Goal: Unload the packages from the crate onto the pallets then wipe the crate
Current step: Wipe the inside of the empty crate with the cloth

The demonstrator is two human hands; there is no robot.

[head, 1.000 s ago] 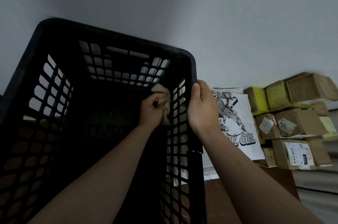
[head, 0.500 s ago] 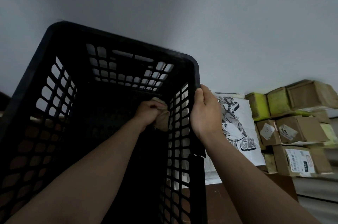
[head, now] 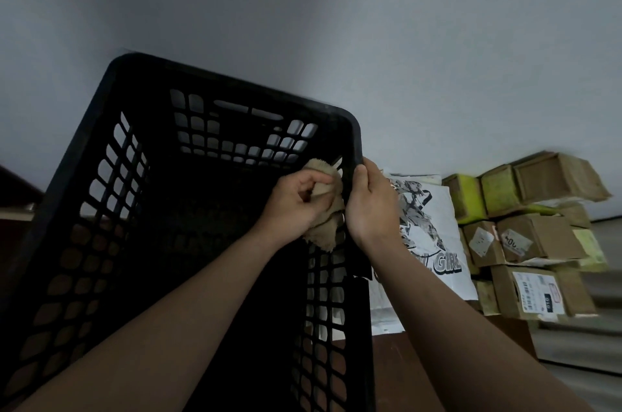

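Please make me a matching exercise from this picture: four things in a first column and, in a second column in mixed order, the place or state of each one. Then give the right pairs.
Column one
1. cloth
2. right hand
3. white printed bag
4. cardboard boxes

Column two
A. stacked at the far right
B. held in the left hand, against the inner right wall of the crate
C. holds the crate's right rim
D. between the crate and the boxes

Pairs: 1-B, 2-C, 3-D, 4-A

Left hand (head: 296, 206) presses tan cloth (head: 324, 209) inside black crate (head: 84, 176); right hand (head: 372, 206) grips its rim.
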